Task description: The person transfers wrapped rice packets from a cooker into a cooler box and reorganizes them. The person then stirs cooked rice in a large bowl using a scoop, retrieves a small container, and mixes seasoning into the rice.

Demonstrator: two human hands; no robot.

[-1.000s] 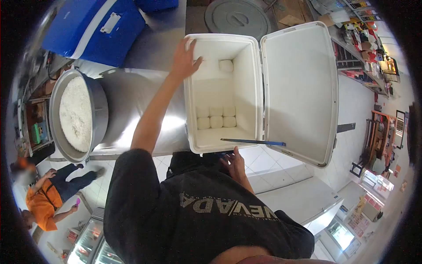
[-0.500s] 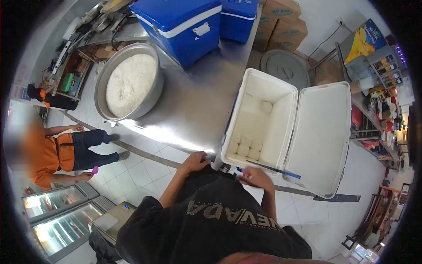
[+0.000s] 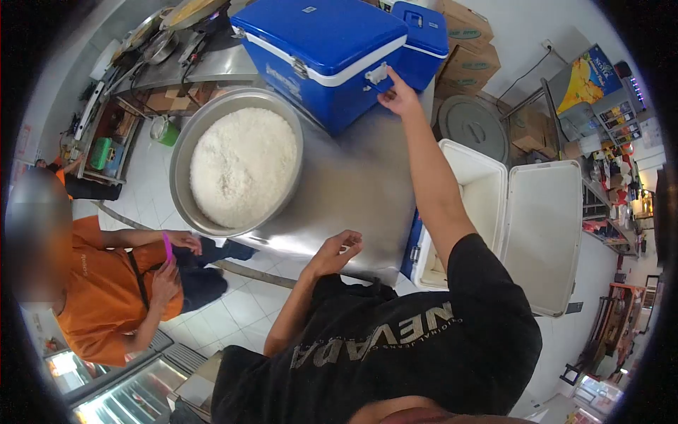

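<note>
My right hand [image 3: 400, 97] reaches far forward, its fingers at the side handle of the large blue cooler [image 3: 321, 39], which has a closed lid. Over the near edge of the metal table [image 3: 332, 205], my left hand [image 3: 337, 253] hangs with curved, parted fingers and nothing in it. A wide metal pot [image 3: 182, 177] full of white grated or granular food [image 3: 244, 166] stands left of my hands. Under my right forearm is an open white-lined cooler [image 3: 480, 166]; my arm and sleeve hide much of its inside. Its lid [image 3: 542, 233] is swung out to the right.
A person in orange [image 3: 106, 290] stands close by on the left, holding a pink object [image 3: 167, 247]. Behind the large cooler are a smaller blue cooler [image 3: 424, 32] and cardboard boxes [image 3: 466, 67]. A grey round lid [image 3: 473, 131] lies beyond the open cooler.
My right hand has gone from near the open cooler's front edge to the blue cooler's handle. My view has shifted left, nearer the pot. The person in orange has come closer.
</note>
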